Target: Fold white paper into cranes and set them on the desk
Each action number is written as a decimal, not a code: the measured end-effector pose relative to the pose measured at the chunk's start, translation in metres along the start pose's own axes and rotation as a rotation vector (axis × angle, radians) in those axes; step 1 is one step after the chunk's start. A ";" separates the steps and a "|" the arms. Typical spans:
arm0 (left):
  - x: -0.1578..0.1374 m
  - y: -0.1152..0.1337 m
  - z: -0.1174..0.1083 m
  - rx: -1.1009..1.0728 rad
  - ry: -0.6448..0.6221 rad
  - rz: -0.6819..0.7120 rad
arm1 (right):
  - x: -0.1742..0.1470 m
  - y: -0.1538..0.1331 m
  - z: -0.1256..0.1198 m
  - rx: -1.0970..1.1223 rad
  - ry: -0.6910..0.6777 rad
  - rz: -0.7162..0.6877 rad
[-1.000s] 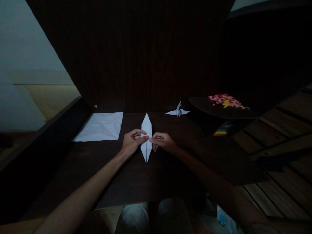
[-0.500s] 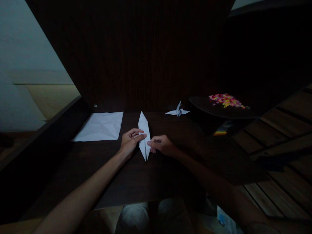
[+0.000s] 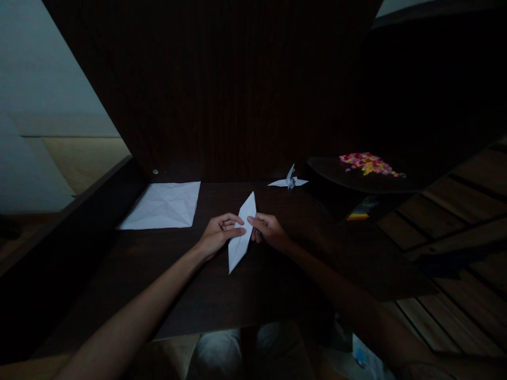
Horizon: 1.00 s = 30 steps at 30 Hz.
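Note:
Between my hands is a folded white paper (image 3: 240, 247), a long diamond shape tilted with its top point to the right. My left hand (image 3: 219, 233) pinches its left edge, the thumb lying across the front. On the opposite edge my right hand (image 3: 270, 230) grips it, thumb on the front and the other fingers partly hidden behind. A finished paper crane (image 3: 290, 182) stands near the back of the dark desk (image 3: 206, 301). Off to the left lies a creased white square of paper (image 3: 164, 206).
Behind the desk rises a dark wooden panel (image 3: 237, 95). A low dark side board (image 3: 75, 232) borders the left. At the right, a raised shelf (image 3: 328, 171) bears a pile of small pink, red and yellow pieces (image 3: 368, 162). Wooden slats (image 3: 467, 211) lie beyond.
The folded paper has turned clockwise and come slightly nearer to me; its split lower end no longer shows as before. My right hand has shifted up along its edge.

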<state>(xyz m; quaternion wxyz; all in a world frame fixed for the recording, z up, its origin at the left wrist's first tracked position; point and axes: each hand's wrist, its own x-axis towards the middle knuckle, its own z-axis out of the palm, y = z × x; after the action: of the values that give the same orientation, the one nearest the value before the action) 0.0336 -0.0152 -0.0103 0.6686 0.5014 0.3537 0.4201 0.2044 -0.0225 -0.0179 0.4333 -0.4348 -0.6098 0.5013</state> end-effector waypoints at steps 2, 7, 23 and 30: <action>0.000 0.000 0.000 0.016 -0.020 -0.001 | 0.000 0.000 0.000 -0.004 0.009 0.009; 0.001 -0.003 -0.001 0.011 -0.042 -0.004 | 0.001 -0.001 0.000 -0.003 0.033 0.022; 0.008 -0.007 -0.006 0.033 0.122 0.095 | 0.006 0.010 -0.001 -0.012 0.127 -0.063; 0.008 -0.006 -0.002 -0.030 0.187 0.016 | 0.007 0.016 0.000 -0.060 0.227 -0.151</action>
<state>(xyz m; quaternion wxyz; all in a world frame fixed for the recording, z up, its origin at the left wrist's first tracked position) 0.0367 -0.0076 -0.0173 0.6367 0.4529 0.4040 0.4756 0.2040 -0.0142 -0.0332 0.5227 -0.4543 -0.6026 0.3967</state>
